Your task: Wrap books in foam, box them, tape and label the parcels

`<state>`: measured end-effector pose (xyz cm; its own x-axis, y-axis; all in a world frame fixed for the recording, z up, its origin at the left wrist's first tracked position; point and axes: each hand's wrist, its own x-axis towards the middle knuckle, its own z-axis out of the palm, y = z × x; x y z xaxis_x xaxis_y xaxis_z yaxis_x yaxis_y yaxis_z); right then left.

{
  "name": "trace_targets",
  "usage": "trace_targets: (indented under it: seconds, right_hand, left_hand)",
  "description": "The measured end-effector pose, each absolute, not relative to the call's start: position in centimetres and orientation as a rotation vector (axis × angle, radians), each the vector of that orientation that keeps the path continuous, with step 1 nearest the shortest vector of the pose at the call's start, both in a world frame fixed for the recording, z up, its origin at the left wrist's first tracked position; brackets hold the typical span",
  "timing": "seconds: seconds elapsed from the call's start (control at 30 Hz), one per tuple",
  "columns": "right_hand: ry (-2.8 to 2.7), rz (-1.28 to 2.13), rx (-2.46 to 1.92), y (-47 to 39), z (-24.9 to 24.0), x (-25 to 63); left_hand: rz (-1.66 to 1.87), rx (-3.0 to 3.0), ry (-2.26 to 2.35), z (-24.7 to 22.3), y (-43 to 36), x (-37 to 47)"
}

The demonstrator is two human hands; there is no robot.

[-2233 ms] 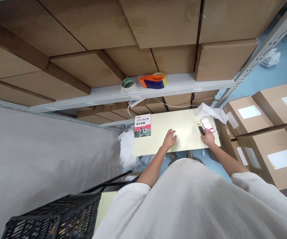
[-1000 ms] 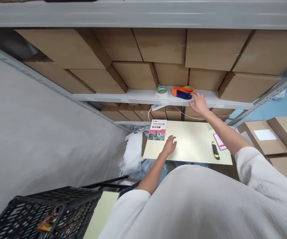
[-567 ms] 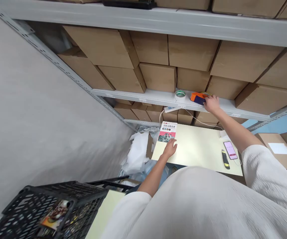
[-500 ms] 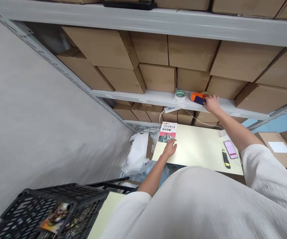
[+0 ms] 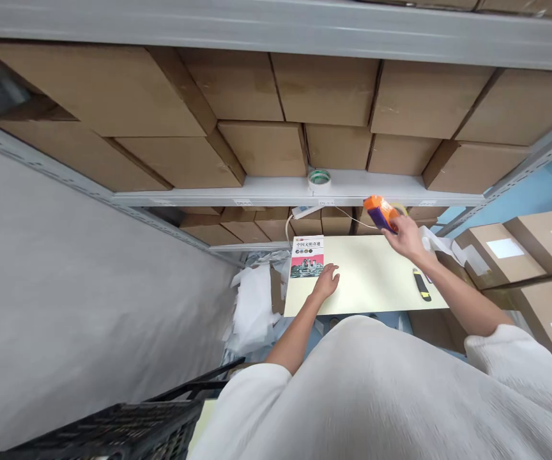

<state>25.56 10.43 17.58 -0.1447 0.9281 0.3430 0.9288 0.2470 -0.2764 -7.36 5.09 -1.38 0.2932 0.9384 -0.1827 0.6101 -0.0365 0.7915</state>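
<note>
My right hand grips an orange and purple tape dispenser in the air, over the back right of the pale yellow tabletop. Part of a yellowish roll shows behind its fingers. On the left of the tabletop lies a book with a white and pink cover, face up. My left hand is by the book's lower right corner, fingers stretched out and holding nothing. Whether it touches the book I cannot tell. A black and yellow utility knife lies near my right forearm, which mostly hides the phone.
A tape roll sits on the grey shelf above the table, before rows of cardboard boxes. A power strip hangs below. Labelled boxes stand right, white wrapping left, a black crate lower left.
My right hand has lifted the tape dispenser off the shelf and brought it down towards the table. My left hand stays near the book. The view has shifted right.
</note>
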Motion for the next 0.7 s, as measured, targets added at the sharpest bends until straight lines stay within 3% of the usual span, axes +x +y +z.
trace_targets:
  seconds: [0.4,0.7]
  right_hand:
    - [-1.665,0.571,-2.530,-3.2,1.0,29.7]
    - [-1.602,0.647,-2.582,-5.3,-4.6,32.5]
  left_hand:
    - [0.305,1.803,1.284,-1.7,4.2,-1.6]
    - [0.196,1.803,1.337,-2.1,2.7,-1.3]
